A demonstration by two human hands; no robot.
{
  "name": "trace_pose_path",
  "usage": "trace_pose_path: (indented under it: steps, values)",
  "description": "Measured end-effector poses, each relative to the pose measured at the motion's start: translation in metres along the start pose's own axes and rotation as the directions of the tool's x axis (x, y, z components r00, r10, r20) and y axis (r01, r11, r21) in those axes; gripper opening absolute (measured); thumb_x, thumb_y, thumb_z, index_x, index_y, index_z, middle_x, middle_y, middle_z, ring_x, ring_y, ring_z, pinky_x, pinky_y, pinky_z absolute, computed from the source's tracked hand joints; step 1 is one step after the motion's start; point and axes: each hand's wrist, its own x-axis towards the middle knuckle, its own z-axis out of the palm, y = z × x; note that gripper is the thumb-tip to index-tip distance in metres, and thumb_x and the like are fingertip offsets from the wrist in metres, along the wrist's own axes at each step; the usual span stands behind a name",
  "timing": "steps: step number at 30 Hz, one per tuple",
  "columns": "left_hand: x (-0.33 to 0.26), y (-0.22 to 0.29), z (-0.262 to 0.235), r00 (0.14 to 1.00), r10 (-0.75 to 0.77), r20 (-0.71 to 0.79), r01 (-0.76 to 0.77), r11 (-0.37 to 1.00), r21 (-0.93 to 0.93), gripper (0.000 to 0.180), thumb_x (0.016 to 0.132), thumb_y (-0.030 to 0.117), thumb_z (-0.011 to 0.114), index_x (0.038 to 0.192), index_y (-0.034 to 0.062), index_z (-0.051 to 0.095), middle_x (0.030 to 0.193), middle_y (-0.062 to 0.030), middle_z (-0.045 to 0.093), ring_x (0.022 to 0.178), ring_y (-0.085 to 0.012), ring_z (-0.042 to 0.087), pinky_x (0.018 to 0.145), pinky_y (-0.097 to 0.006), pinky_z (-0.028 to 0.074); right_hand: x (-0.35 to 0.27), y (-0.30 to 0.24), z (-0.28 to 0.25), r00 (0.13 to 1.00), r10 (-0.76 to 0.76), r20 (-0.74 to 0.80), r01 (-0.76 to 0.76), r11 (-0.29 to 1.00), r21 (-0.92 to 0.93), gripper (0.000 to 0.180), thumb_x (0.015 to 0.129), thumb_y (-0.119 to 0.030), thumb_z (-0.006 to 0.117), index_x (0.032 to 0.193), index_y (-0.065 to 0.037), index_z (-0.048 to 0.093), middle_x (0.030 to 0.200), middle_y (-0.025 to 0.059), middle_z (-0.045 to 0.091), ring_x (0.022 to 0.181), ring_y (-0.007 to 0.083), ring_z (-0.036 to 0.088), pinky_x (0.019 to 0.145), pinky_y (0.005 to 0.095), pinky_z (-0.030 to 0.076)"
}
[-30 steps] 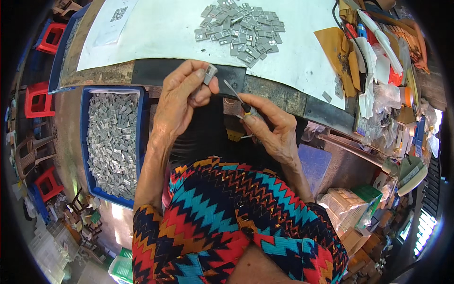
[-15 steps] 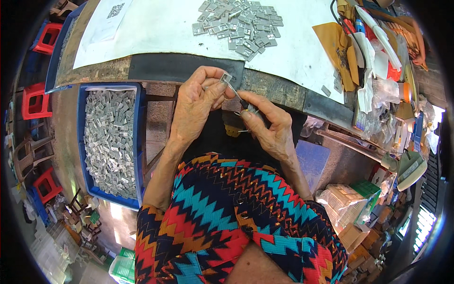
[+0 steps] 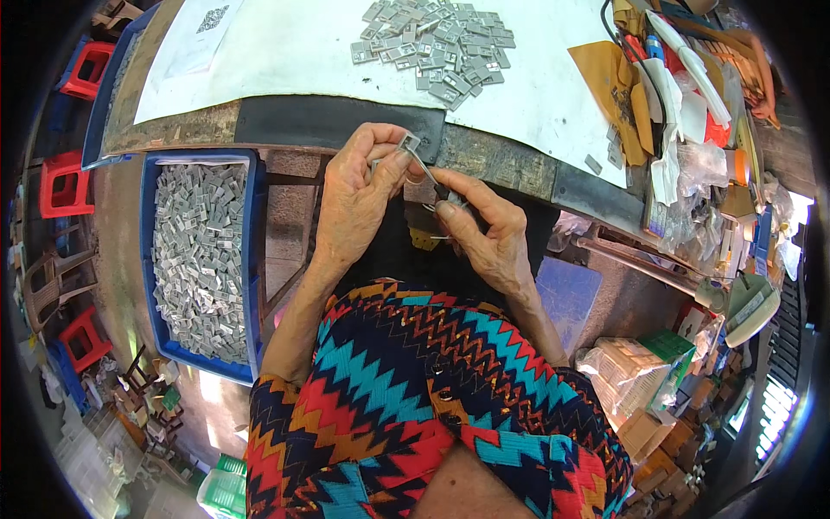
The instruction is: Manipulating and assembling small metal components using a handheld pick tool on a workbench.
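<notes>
My left hand (image 3: 359, 195) pinches a small grey rectangular plastic piece (image 3: 410, 140) between thumb and fingertips, just over the table's front edge. In my right hand (image 3: 486, 221) is a slim hand tool (image 3: 422, 167) with a thin metal shaft and a dark grip. Its shaft points up and left, and the end meets or nearly meets the piece; I cannot tell the exact contact. The lower part of the grip is hidden by my fingers. Farther off on the white-covered table lies a heap of similar grey pieces (image 3: 437, 48).
Left of my knees stands a blue crate (image 3: 257, 259) full of grey pieces. The dark table edge (image 3: 328, 117) runs across in front. At the right of the table are brown paper (image 3: 605, 91), plastic bags (image 3: 700, 177) and a few loose pieces. Red stools (image 3: 65, 186) stand far left.
My right hand and the tool have shifted slightly left, closer to my left hand. The piece stays pinched in nearly the same place.
</notes>
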Motion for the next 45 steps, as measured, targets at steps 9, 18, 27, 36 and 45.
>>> trace_pose_path:
  steps: [9,18,27,36,45]
  values:
    - [-0.003,0.002,-0.002,0.999,0.029,-0.033,-0.026,0.997,0.075,0.015,0.089,0.007,0.05,0.101,-0.0017,0.05,0.077,-0.0028,0.06,0.065,-0.0023,0.048,0.056,-0.016,0.039,0.0,-0.005,0.004,0.996,0.089,0.014,-0.09,0.992,0.093,0.031,0.083,-0.007,0.055,0.114,0.001,0.054,0.084,0.0048,0.058,0.064,0.0067,0.05,0.057,0.0213,0.043]
    - [-0.005,-0.001,-0.002,0.985,0.153,-0.078,-0.124,0.948,0.293,0.011,0.088,0.004,0.049,0.098,-0.0015,0.051,0.076,-0.0073,0.061,0.07,-0.0096,0.057,0.059,-0.024,0.045,0.0,0.002,0.011,0.994,0.111,0.014,-0.111,0.977,0.183,0.03,0.085,-0.008,0.054,0.114,-0.001,0.054,0.08,0.002,0.057,0.058,0.0045,0.048,0.051,0.019,0.041]
    - [-0.006,-0.006,-0.008,0.861,0.506,0.059,-0.384,0.569,0.727,0.013,0.082,-0.004,0.052,0.094,-0.001,0.05,0.077,-0.0165,0.054,0.067,-0.0299,0.057,0.058,-0.032,0.045,0.004,0.007,0.02,0.965,-0.263,-0.01,0.251,0.932,-0.263,0.033,0.08,-0.002,0.056,0.112,0.001,0.052,0.087,0.0148,0.058,0.068,0.023,0.058,0.055,0.0313,0.047]
    - [-0.011,-0.006,-0.013,0.848,0.516,0.121,-0.414,0.503,0.759,0.012,0.079,-0.005,0.053,0.09,-0.0008,0.049,0.072,-0.0162,0.051,0.063,-0.0305,0.055,0.056,-0.035,0.044,-0.001,0.008,0.033,0.878,-0.478,0.034,0.398,0.686,-0.61,0.044,0.075,0.001,0.06,0.117,0.0,0.049,0.072,0.0118,0.046,0.06,0.0252,0.054,0.05,0.0335,0.045]
    - [-0.011,-0.009,-0.019,0.864,0.494,0.098,-0.387,0.527,0.757,0.01,0.079,-0.004,0.052,0.085,0.0,0.046,0.067,-0.0171,0.05,0.063,-0.0337,0.055,0.054,-0.037,0.043,0.006,0.004,0.03,0.939,-0.343,-0.028,0.329,0.918,-0.222,0.029,0.077,0.004,0.056,0.106,0.004,0.056,0.081,0.0179,0.058,0.069,0.0313,0.059,0.059,0.0337,0.047]
